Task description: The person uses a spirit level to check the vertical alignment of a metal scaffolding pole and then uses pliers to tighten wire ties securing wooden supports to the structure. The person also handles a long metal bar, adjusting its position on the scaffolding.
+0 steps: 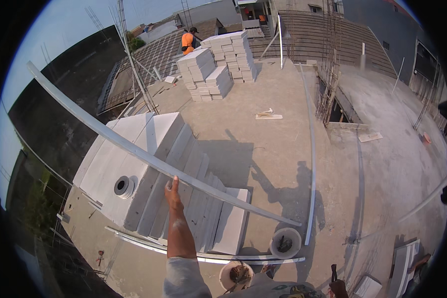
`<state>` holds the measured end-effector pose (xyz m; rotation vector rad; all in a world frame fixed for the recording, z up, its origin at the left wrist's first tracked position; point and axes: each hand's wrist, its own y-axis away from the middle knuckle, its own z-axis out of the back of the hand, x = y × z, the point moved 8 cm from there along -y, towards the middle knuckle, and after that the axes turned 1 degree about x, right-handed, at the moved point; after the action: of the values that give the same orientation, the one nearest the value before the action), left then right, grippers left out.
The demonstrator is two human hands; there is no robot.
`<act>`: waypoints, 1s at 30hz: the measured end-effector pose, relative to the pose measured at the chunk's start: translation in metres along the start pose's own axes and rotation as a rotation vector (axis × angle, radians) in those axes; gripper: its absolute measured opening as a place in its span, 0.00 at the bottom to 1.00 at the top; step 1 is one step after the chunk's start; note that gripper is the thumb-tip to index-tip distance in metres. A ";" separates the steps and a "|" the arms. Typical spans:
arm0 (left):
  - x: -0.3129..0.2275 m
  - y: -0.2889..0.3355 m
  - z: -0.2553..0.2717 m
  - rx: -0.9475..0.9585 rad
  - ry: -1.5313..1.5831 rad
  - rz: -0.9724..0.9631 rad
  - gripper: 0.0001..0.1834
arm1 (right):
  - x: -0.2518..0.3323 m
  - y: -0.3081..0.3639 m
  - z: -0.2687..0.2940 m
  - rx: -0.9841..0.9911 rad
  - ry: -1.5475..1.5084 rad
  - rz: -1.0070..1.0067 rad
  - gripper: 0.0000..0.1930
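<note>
My left hand (174, 194) is closed around a long, pale grey metal bar (129, 147), with the arm stretched forward. The bar slants from the upper left down to the floor area near a bucket, passing over a stack of white blocks (149, 131). A spool (123, 186) with a dark centre sits on these blocks. Low at the right, my right hand (338, 289) is in shadow, closed around a dark handle-like tool (334, 272) whose kind I cannot make out.
Two buckets (285, 243) stand near my feet, beside metal bars (253, 258) lying on the floor. Another long bar (313, 164) lies to the right. Farther off are more stacked blocks (218, 59), a person in orange (188, 41), and upright rebar (329, 84) beside a floor opening (338, 110).
</note>
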<state>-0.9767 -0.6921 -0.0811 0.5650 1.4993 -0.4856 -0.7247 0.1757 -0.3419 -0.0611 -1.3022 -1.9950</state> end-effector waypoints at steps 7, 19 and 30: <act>0.002 -0.035 -0.043 0.154 0.285 0.082 0.40 | -0.075 0.034 -0.002 -0.160 0.016 -0.168 0.16; -0.178 0.142 -0.209 0.769 0.519 -0.434 0.36 | -0.127 0.112 -0.066 -0.169 -0.180 -0.377 0.15; -0.263 0.390 -0.352 1.612 0.899 -0.406 0.41 | -0.240 0.164 -0.159 -0.264 -0.816 -0.527 0.11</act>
<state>-1.0159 -0.1804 0.2041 1.9044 1.7906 -2.0003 -0.3988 0.1449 -0.3916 -0.8027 -1.6395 -2.7358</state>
